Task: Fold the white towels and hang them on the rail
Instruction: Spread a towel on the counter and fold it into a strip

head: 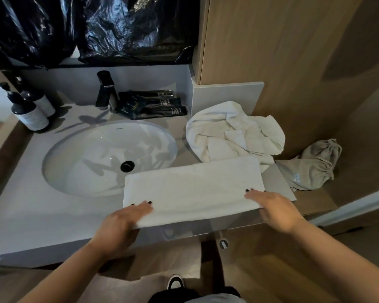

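The folded white towel point(193, 189) lies as a long flat rectangle on the desk point(31, 215), its left end reaching over the rim of the sink point(59, 149) and its near long edge hanging just past the desk's front edge. Its surface is smooth and even, with straight sides and squared corners. The left hand point(120, 224) holds the near left corner: fingers point(143, 207) lie straight on top, while the thumb is hidden under the cloth, so how firmly it pinches cannot be made out. The right hand point(274, 209) rests at the near right corner with fingers flat on the towel; its thumb is out of sight too. Behind the right end sits a crumpled white towel point(234, 130), bunched in loose folds and touching the folded one. A grey drawstring bag point(313, 165) lies just beside it on the right. The rail cannot be made out anywhere. Black plastic sheeting point(92, 27) covers the wall above the black tap point(105, 90); dark sachets point(151, 103) lie beside the tap, and two pump bottles point(29, 106) stand at the far left, their labels unreadable.
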A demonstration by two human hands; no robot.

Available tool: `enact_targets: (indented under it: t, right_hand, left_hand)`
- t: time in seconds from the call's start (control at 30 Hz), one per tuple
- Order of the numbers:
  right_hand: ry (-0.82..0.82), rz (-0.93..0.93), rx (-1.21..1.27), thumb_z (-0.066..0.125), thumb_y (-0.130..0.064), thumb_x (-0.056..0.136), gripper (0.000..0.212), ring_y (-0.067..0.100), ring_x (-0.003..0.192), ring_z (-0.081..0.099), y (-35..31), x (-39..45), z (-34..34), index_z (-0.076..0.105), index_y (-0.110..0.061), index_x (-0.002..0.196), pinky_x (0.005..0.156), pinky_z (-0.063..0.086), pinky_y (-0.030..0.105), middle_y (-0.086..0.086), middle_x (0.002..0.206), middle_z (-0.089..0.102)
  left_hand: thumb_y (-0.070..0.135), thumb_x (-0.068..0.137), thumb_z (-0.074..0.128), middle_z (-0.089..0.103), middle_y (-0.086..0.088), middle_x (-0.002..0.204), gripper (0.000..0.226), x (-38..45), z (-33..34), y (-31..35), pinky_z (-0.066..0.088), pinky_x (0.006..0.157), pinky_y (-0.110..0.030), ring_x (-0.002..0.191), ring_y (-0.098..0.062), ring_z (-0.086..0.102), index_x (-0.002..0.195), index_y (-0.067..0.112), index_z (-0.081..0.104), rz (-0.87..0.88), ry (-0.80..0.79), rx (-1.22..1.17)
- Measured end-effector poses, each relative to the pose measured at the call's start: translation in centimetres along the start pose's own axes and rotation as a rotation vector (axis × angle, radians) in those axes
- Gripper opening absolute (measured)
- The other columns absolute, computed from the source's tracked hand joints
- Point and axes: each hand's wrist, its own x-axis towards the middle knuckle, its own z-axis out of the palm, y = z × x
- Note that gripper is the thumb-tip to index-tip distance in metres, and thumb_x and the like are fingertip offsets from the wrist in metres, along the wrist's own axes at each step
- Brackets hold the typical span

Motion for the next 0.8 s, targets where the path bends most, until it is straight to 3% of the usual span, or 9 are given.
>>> enact_targets:
  t: [0.07,0.13,0.23,0.3,0.4,0.47,0.63,0.8]
  right_hand:
    - [0.007,0.046,0.085,0.057,-0.004,0.089,0.056,0.011,0.133,0.048,0.8,-0.7,0.0,0.054,-0.032,0.137,0.112,0.038,0.029,-0.010,0.146,0.048]
    - [0.022,0.079,0.187,0.061,-0.003,0.089,0.053,0.008,0.128,0.052,1.4,-1.3,-0.1,0.059,-0.033,0.132,0.107,0.039,0.022,-0.014,0.139,0.054]
    - [0.067,0.136,0.349,0.066,-0.006,0.090,0.042,-0.004,0.106,0.061,1.7,-1.8,-0.5,0.066,-0.042,0.112,0.087,0.041,0.004,-0.031,0.113,0.064]
    - [0.096,0.193,0.439,0.067,-0.008,0.090,0.037,-0.005,0.091,0.062,1.9,-1.8,-0.9,0.066,-0.044,0.098,0.074,0.043,0.007,-0.030,0.092,0.068]
    - [0.147,0.271,0.534,0.066,-0.010,0.091,0.026,0.005,0.079,0.062,2.1,-1.5,-1.1,0.067,-0.037,0.091,0.065,0.044,0.014,-0.011,0.083,0.069]
    - [0.193,0.318,0.592,0.066,-0.011,0.091,0.020,0.007,0.072,0.058,2.1,-1.1,-1.2,0.067,-0.030,0.088,0.061,0.043,0.014,-0.007,0.079,0.066]
    - [0.254,0.489,0.692,0.059,-0.022,0.097,0.006,0.016,0.076,0.055,1.7,1.1,-0.9,0.057,-0.018,0.092,0.059,0.043,0.025,0.003,0.084,0.059]
    - [0.253,0.621,0.596,0.049,-0.039,0.100,0.026,0.013,0.071,0.048,1.4,3.7,-0.3,0.045,-0.015,0.092,0.054,0.035,0.026,0.000,0.078,0.049]
  left_hand:
    - [0.030,0.092,0.059,0.070,-0.003,0.121,0.035,0.3,-1.0,-0.8,0.060,0.076,-0.041,0.102,-0.025,0.072,0.118,0.010,0.072,0.028,-0.038,-0.071]
    - [0.047,0.097,0.044,0.073,-0.001,0.116,0.050,0.9,-1.4,-1.2,0.061,0.078,-0.037,0.099,-0.022,0.073,0.115,0.011,0.074,0.020,-0.091,-0.156]
    - [0.035,0.092,0.060,0.073,0.021,0.098,0.016,2.1,-1.6,-2.1,0.054,0.078,-0.026,0.086,-0.004,0.069,0.101,0.034,0.074,-0.181,-0.133,-0.269]
    - [0.021,0.091,0.071,0.069,0.025,0.080,0.024,2.7,-1.2,-2.8,0.050,0.072,-0.020,0.076,0.002,0.064,0.086,0.044,0.069,-0.271,-0.107,-0.327]
    - [0.040,0.089,0.067,0.065,0.012,0.066,0.012,3.7,-1.1,-3.0,0.043,0.055,-0.015,0.062,-0.002,0.059,0.077,0.037,0.067,-0.426,-0.015,-0.473]
    - [0.053,0.088,0.056,0.063,0.007,0.063,0.023,4.4,-0.6,-3.0,0.042,0.051,-0.019,0.057,-0.005,0.057,0.077,0.034,0.064,-0.515,0.028,-0.491]
    - [0.055,0.096,0.045,0.059,0.003,0.063,0.033,6.5,1.0,-3.0,0.041,0.058,-0.028,0.067,-0.014,0.057,0.079,0.027,0.051,-0.703,0.072,-0.426]
    - [0.049,0.100,0.040,0.054,-0.003,0.076,0.043,8.3,2.1,-3.1,0.040,0.068,-0.038,0.084,-0.038,0.060,0.097,0.007,0.051,-0.781,0.028,-0.272]
